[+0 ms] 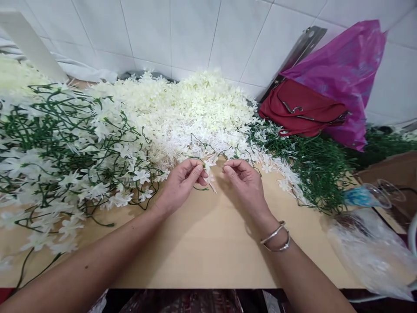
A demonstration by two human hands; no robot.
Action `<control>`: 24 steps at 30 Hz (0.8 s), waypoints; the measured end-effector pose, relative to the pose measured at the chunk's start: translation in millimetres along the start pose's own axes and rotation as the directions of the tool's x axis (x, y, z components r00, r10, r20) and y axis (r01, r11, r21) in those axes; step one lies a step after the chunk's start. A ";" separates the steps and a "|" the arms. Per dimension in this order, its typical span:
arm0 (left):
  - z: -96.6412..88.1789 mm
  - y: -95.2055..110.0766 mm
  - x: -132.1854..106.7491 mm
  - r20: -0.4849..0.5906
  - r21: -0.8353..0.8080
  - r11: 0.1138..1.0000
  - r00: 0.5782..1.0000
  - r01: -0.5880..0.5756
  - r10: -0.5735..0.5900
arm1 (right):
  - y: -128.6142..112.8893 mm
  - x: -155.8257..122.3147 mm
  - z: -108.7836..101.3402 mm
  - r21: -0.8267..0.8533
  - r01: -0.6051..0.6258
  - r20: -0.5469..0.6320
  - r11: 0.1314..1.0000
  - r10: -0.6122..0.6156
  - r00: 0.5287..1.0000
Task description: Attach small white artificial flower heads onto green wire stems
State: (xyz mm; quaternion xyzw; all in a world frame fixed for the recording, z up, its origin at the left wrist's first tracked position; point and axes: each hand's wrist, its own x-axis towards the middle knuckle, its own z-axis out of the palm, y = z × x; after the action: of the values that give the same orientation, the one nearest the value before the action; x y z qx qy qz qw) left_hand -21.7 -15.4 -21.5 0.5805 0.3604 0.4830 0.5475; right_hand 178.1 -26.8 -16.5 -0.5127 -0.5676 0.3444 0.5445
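Observation:
Above the middle of the table, my left hand [184, 182] pinches a thin green stem between thumb and fingers. A small white artificial flower [209, 165] hangs at these fingertips, and the stem's green end sticks out below them. My right hand [243, 180], a silver bangle on its wrist, faces it a short gap away. Its thumb and forefinger are pressed together; what lies between them is too small to make out. Bits of green stem show just behind this hand. Right beyond both hands lies a heap of loose white and cream flower heads [202, 104].
Finished-looking white flowers on green stems [71, 148] pile up at left. Bare green stems [316, 161] lie at right, under a red purse [302, 106] and a purple plastic bag [345, 69]. A clear plastic bag [368, 252] rests at the table's [208, 252] right edge. A tiled wall stands behind.

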 end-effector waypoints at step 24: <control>4.9 6.8 -6.5 0.331 0.445 0.844 0.930 -0.301 0.157 | 13.5 8.9 -21.3 -0.426 0.050 0.022 0.903 -0.045 0.999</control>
State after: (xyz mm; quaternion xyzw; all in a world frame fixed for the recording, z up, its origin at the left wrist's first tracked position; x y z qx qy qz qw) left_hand -19.5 -23.9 -15.6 0.8016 0.3160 0.3512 0.3665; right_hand 202.6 -18.6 -23.3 -0.6033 -0.6447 0.2017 0.4239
